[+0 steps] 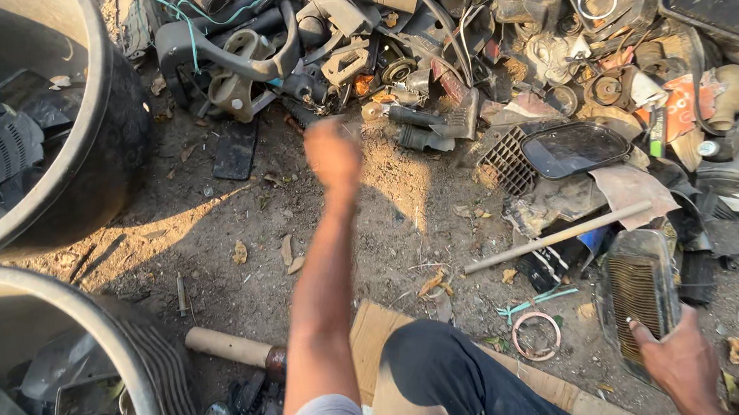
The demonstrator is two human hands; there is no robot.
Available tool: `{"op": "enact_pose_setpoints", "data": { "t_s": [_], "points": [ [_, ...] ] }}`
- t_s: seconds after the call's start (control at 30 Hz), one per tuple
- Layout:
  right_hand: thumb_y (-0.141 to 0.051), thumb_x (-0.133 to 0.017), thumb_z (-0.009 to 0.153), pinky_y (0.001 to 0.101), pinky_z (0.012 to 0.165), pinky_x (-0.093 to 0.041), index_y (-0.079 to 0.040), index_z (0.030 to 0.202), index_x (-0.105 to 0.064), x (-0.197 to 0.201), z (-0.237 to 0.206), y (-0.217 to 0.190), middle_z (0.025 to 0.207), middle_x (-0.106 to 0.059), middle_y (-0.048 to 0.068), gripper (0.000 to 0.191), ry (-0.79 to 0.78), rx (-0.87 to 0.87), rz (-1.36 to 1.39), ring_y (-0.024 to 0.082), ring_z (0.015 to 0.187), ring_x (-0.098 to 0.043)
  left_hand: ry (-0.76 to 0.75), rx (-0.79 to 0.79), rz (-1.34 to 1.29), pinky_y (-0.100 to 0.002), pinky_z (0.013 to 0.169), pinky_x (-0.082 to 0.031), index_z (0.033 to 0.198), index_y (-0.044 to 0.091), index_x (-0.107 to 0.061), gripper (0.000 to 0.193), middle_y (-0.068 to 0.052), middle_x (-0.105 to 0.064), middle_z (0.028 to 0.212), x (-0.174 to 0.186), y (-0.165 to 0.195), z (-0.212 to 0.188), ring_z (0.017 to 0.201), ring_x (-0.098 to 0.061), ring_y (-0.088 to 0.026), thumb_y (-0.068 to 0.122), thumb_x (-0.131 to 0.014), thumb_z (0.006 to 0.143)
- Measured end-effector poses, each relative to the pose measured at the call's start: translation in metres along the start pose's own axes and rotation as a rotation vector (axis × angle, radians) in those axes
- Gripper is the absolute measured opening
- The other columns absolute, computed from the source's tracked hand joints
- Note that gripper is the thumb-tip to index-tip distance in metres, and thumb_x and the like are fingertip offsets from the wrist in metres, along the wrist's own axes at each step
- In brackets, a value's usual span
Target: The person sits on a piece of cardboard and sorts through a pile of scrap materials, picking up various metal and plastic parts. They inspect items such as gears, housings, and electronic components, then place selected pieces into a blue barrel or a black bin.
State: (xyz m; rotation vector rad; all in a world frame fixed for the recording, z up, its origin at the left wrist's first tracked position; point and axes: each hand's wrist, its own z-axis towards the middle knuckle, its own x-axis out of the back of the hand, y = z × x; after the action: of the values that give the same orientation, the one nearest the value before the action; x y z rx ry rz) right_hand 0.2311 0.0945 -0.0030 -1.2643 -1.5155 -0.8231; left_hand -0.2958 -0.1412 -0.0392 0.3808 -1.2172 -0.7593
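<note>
— Gripping what, over on the right?

— Right hand [679,365], fingers clamped on the near edge of a rectangular dark-framed panel of brown ribbed mesh [638,284], propped at a tilt on the dirt ground [207,225], right at the near edge of the scrap pile [461,33].

— And the left?

— Left hand [333,152] stretched out over bare dirt, just short of the pile. Too blurred to tell whether the fingers are apart or together; nothing clearly held.

— Round about?

— Two round black plastic tubs on the left, far tub [105,89] and near tub [144,368], both with dark pieces inside. Pale wooden stick [556,238] lying just beyond the panel, pinkish ring [537,334] beside the knee, cardboard tube [228,346] against the near tub.

— Step in hand?

— By the look of it, picking through scrap: panel gripped, not yet lifted off the ground.

— Next move?

— Probably calls for lifting by the frame rather than the mesh, and keeping clear of the stick.
</note>
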Motion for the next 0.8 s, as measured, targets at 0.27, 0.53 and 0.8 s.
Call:
{"op": "enact_pose_setpoints", "data": {
  "t_s": [0.27, 0.53, 0.8],
  "points": [
    [-0.044, -0.077, 0.088, 0.0520, 0.097, -0.054, 0.000, 0.143, -0.049, -0.001, 0.006, 0.001, 0.105, -0.073, 0.026, 0.076, -0.133, -0.135, -0.025, 0.045, 0.099, -0.074, -0.453, 0.416, 0.384, -0.056, 0.117, -0.047, 0.140, -0.001, -0.055, 0.040, -0.033, -0.063, 0.140, 0.047, -0.169, 0.085, 0.133, -0.058, -0.047, 0.021, -0.053, 0.107],
    [-0.044, -0.078, 0.088, 0.0506, 0.094, -0.055, -0.003, 0.144, -0.052, -0.002, -0.003, 0.000, 0.106, -0.074, 0.022, 0.074, -0.067, -0.060, 0.011, 0.041, 0.099, -0.074, -0.452, 0.461, 0.510, -0.052, 0.097, -0.052, 0.139, 0.007, -0.051, 0.077, -0.023, -0.066, 0.127, 0.068, -0.173, 0.083, 0.116, -0.065, -0.040, 0.039, -0.088, 0.080],
    [-0.042, -0.078, 0.084, 0.0516, 0.096, -0.052, -0.009, 0.150, -0.048, 0.000, -0.001, 0.002, 0.116, -0.073, 0.022, 0.081, -0.039, -0.011, 0.048, 0.042, 0.106, -0.071, -0.486, 0.244, 0.247, -0.046, 0.078, -0.060, 0.111, 0.007, -0.071, 0.071, -0.019, -0.075, 0.091, 0.012, -0.019, -0.041, 0.084, -0.075, -0.034, 0.072, -0.059, 0.085]
  ]
}}
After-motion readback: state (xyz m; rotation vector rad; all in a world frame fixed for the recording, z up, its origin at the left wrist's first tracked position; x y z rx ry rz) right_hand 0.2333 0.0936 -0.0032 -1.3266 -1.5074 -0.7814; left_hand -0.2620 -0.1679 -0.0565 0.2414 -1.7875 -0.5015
